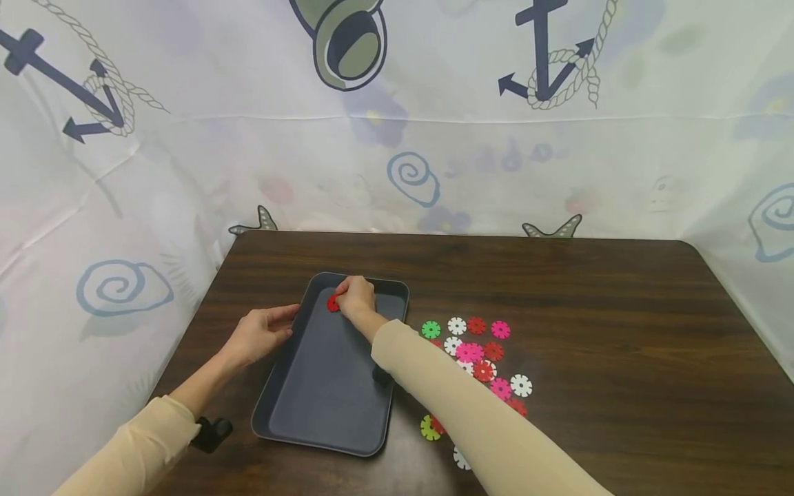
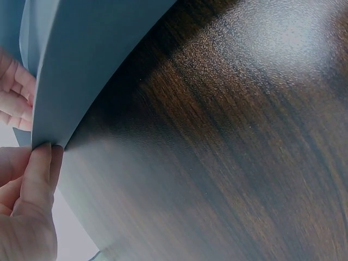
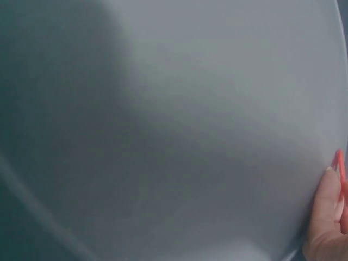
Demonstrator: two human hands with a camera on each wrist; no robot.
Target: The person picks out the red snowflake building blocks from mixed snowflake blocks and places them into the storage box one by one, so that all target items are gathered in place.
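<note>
A dark grey rectangular tray (image 1: 329, 386) lies on the wooden table. My left hand (image 1: 260, 334) is at the tray's left side, its fingertips on the rim and outer wall (image 2: 81, 60), seen close up in the left wrist view. Over the tray's far end, my right hand (image 1: 358, 297) pinches a red notched disc (image 1: 333, 303). Only a thin red edge of that disc (image 3: 340, 157) shows beside the fingers in the right wrist view. Part of the tray's right side is hidden by my right forearm.
Several notched discs in white, red, pink (image 1: 500, 330), green (image 1: 431, 330) and yellow-green (image 1: 429, 428) lie scattered and overlapping right of the tray. My right sleeve covers some of them. A patterned white cloth (image 1: 471, 172) hangs behind the table's far edge.
</note>
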